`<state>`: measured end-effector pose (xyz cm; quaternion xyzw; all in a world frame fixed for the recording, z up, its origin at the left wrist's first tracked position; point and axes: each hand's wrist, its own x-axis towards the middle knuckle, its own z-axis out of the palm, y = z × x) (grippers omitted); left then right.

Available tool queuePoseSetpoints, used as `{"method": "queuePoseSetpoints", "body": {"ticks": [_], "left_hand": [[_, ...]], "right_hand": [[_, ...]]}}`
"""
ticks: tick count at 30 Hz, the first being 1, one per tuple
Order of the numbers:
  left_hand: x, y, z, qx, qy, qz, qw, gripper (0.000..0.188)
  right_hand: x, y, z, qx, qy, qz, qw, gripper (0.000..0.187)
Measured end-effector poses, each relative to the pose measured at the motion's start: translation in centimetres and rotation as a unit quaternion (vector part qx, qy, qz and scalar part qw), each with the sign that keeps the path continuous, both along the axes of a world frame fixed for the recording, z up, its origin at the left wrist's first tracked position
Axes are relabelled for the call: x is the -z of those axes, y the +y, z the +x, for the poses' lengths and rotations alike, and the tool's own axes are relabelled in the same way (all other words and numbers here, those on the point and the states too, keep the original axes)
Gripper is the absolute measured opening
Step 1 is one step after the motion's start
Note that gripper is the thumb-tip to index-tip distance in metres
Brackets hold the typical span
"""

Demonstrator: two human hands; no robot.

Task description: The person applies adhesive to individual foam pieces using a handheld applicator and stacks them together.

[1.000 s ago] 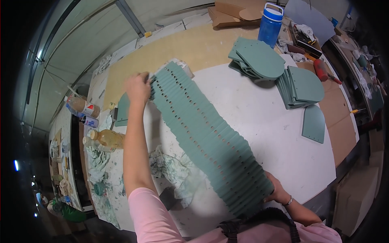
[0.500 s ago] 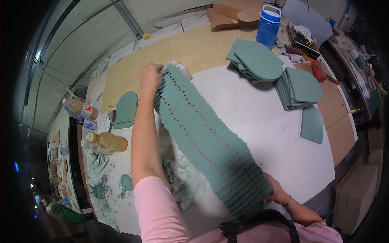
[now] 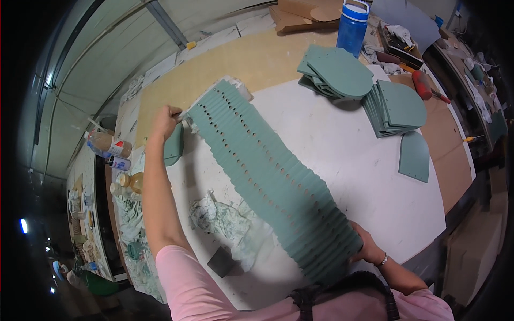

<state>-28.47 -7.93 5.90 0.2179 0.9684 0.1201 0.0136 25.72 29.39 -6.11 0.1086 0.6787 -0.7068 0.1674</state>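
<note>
A long row of green panels (image 3: 273, 176), packed face to face on edge and dotted with small holes, runs diagonally across the white table (image 3: 342, 155). My left hand (image 3: 167, 121) is closed at the row's far left corner, beside a white block that caps that end. My right hand (image 3: 368, 249) holds the near end of the row, close to my body. A single green rounded panel (image 3: 174, 145) lies just below my left hand.
Two stacks of green rounded panels (image 3: 337, 75) (image 3: 393, 107) and one loose panel (image 3: 415, 156) lie at the far right. A blue bottle (image 3: 352, 27) stands at the back. A paint-stained rag (image 3: 227, 227) and a dark block (image 3: 219, 262) lie near me. Bottles (image 3: 110, 144) stand on the left.
My left hand has slid from the top of the row's far end down to its left corner. The row's far end has shifted slightly. My right hand stays at the near end.
</note>
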Motion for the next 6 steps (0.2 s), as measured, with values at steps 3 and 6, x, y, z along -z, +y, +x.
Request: {"method": "queuePoseSetpoints", "body": {"ticks": [3,6], "left_hand": [[-1.5,1.2,3.5,-0.014,0.046,-0.022,0.999,0.029],[-1.2,3.7,6.4,0.092,0.076,0.101,0.988,0.03]], "right_hand": [[0.2,0.3,0.3,0.002,0.013,-0.005,1.0,0.12],[0.1,-0.1,-0.1,-0.004,0.021,-0.024,0.999,0.119]]}}
